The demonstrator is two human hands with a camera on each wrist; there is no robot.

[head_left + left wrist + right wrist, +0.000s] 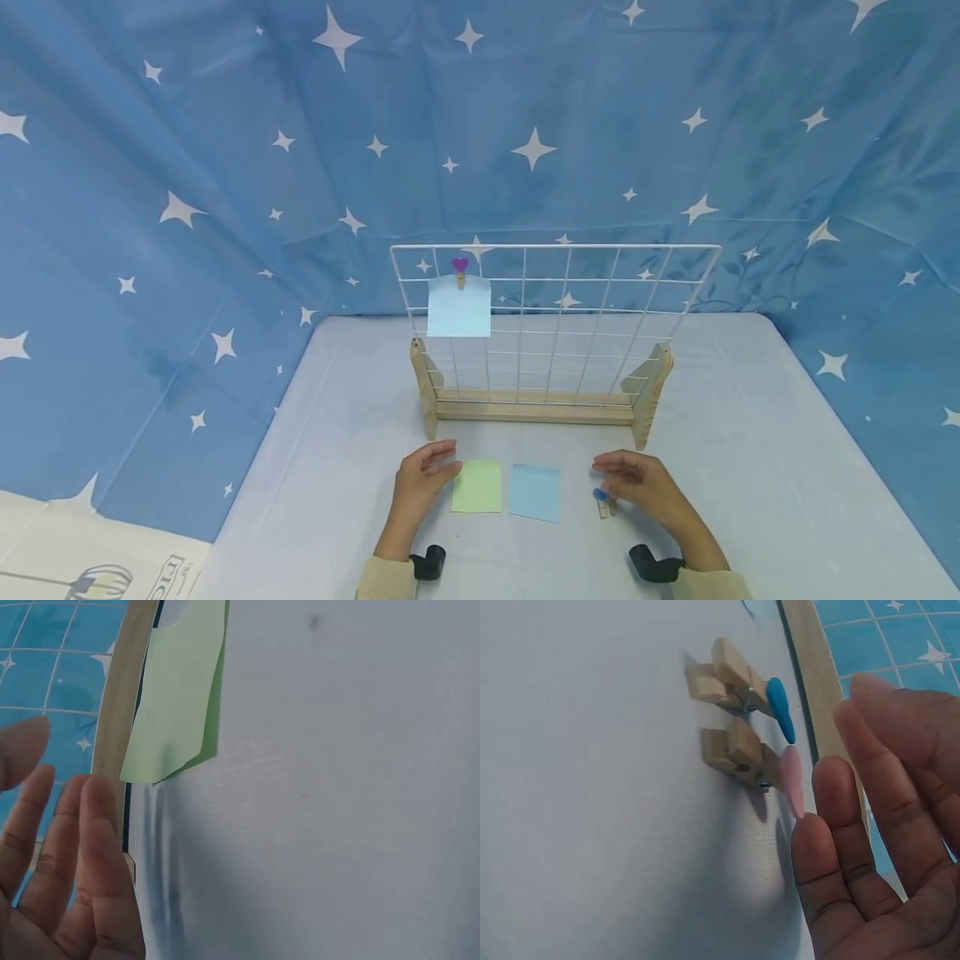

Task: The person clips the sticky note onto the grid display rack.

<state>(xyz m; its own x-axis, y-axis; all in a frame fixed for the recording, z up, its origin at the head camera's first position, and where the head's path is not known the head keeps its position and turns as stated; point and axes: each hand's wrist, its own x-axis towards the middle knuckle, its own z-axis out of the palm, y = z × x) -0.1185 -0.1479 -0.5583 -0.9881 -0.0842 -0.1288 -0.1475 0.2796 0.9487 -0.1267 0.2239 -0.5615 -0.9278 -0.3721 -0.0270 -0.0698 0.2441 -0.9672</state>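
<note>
My left hand (422, 482) is beside the green sticky note (480, 487), its fingers relaxed and holding nothing. In the left wrist view the green note (176, 697) shows a lifted edge, with the fingers short of it. A blue sticky note (535, 492) lies to the right of the green one. My right hand (648, 487) hovers by two small wooden clothespins, fingers loosely extended. One clothespin has a blue head (780, 709), the other a pink head (792, 780). The pink head is close to the fingertips (814, 840) in the right wrist view.
Behind the notes stands a white wire grid (570, 311) on a wooden stand (536, 412). A pale blue note (459, 315) hangs at its upper left, clipped by a purple heart clothespin (461, 267). A blue star-patterned cloth (525, 100) backs the white table (337, 400).
</note>
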